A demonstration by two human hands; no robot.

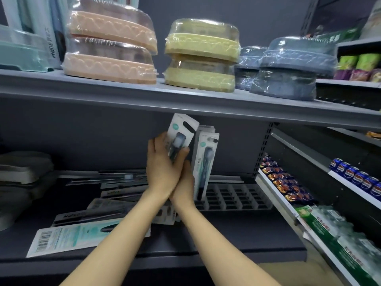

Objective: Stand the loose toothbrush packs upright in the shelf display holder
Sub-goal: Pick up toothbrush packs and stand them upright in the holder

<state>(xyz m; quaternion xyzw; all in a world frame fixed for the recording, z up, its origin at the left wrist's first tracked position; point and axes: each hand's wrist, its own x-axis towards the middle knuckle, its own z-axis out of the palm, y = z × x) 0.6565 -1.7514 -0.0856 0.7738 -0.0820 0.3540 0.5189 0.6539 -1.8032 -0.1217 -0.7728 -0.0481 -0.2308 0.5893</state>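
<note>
White slotted display holder (233, 200) carries few upright packs (204, 162) at its left end; left hand (162, 164) clamps another pack (180, 137) above it, right hand (185, 182) pressed beneath, grip unclear; many loose packs (82, 226) lie left.

Right hand (184, 180) half behind left hand (162, 162)

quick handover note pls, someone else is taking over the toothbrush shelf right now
Left hand: grips a toothbrush pack, upright, above the display holder.
Right hand: just under the left, at the pack's lower end; its grip is hidden.
Done: a few standing packs at the holder's left end.
Left: slot the held pack, then the loose packs lying flat on the shelf to the left. Most holder slots look free.
</note>
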